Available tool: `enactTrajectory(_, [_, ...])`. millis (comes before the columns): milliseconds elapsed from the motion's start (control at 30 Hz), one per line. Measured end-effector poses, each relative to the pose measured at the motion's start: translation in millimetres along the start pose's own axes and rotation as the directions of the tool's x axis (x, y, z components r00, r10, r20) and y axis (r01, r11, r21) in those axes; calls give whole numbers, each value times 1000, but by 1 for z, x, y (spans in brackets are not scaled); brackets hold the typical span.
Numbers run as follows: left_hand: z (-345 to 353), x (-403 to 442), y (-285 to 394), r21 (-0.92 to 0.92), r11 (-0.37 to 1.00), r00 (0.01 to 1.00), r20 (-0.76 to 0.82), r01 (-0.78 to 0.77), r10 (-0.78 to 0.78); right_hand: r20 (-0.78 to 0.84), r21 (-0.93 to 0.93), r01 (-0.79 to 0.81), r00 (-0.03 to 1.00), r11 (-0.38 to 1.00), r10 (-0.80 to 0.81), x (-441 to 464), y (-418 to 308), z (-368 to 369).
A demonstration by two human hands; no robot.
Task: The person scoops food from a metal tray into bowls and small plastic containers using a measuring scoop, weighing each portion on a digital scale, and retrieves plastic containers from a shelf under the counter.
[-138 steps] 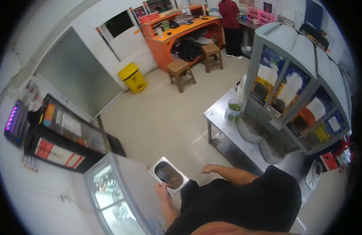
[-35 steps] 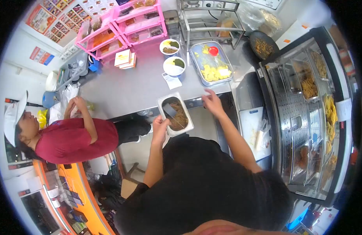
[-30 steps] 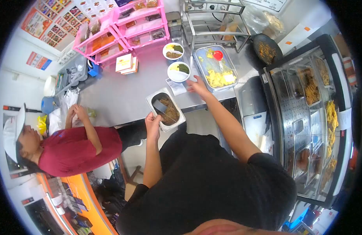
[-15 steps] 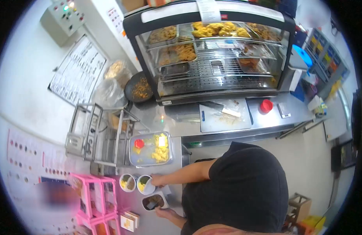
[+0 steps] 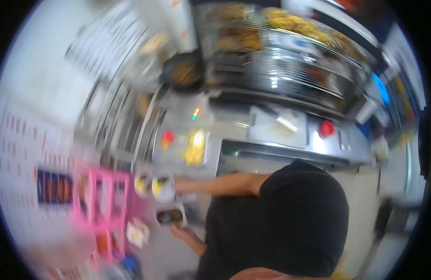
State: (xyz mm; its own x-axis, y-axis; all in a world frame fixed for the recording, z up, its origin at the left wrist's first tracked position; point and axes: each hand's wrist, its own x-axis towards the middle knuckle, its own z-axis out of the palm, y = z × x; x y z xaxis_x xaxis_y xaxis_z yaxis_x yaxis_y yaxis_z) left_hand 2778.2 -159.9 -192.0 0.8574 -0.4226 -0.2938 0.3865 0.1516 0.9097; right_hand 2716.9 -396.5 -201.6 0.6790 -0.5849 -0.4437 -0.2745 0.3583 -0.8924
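Observation:
My right hand (image 5: 182, 185) is at the side of a white tub (image 5: 164, 190), its fingers closed on the rim side. Yellow pieces and something dark green lie inside the tub. A second white tub (image 5: 143, 185) with similar food stands beside it. My left hand (image 5: 179, 230) is at the near edge of a small metal container (image 5: 183, 213) of brown food, closed on a dark serving utensil (image 5: 168, 216) dipped in it. Motion blur smears both hands' fingers. Just beyond the tubs is a metal tray (image 5: 175, 157) with yellow food (image 5: 195, 151) and a red object (image 5: 167, 137).
A pink rack (image 5: 102, 193) stands at the left. Farther back are a wok (image 5: 183, 71), a heated display cabinet (image 5: 280, 65) and a white cutting board (image 5: 271, 130) with a white-handled knife (image 5: 286, 123). A red container (image 5: 326, 128) sits right of the board.
The view has swung and blurred, shifting the counter items. My right hand stays at the tub. My left hand stays by the metal container, with the dark utensil lying lower in it.

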Motion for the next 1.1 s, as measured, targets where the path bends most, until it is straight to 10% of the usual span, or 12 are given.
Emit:
enactTrajectory(67, [11,-16,14,10,999,988,-146,50,-48,-33,6,95,995,995,-95,6,19,-2])
enactTrajectory(100, [-22,5,-15,24,997,980,-191,70,-64,51,-338,114,993,934,-102,72,82,3])
enactTrajectory(133, [-20,-4,-4,37,999,963,-267,38,-27,72,223,83,992,971,-101,64,67,1])
enactTrajectory(367, [-4,-39,22,-201,979,980,-198,-39,-2,96,55,-193,978,980,187,-20,-52,-18])
enactTrajectory(1100, [12,-102,9,-106,993,994,-93,48,-58,-56,180,-186,978,966,199,-156,-63,-108])
